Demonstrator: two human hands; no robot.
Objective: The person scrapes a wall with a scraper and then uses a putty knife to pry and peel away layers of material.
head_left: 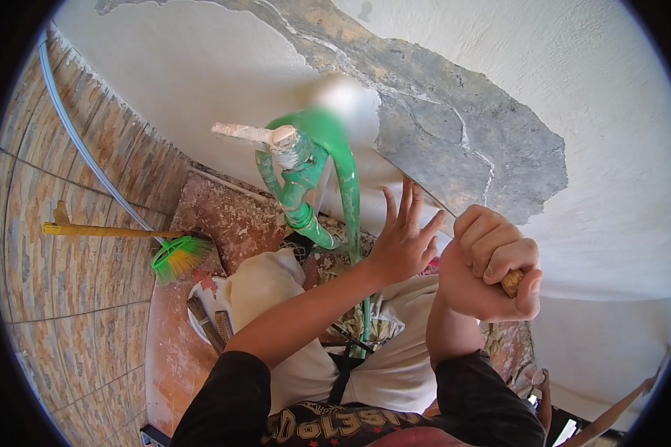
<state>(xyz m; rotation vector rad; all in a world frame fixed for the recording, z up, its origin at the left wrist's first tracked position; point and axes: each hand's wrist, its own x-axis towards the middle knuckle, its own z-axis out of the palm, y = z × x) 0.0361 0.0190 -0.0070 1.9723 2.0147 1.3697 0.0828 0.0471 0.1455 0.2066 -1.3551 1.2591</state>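
My right hand point(488, 261) is closed in a fist around a tool's rounded wooden handle point(512, 283), whose end shows by the thumb. From the fist a thin flat metal blade point(417, 184) runs up and left, edge-on, along the wall. My left hand point(408, 237) has its fingers spread, with the fingertips at or near the blade's lower side; whether they touch it I cannot tell. Beyond the blade lies a rough grey patch point(455, 127) with a pale crack, bordered by smooth white plaster point(611, 194).
A green plastic chair or frame point(298, 182), smeared with plaster, stands ahead. At the left are a broom point(177, 257), a blue-grey hose point(89, 160) and a stone-patterned tiled surface point(67, 298). A white bucket point(201, 328) holds tools beside my leg. Debris litters the reddish floor point(216, 216).
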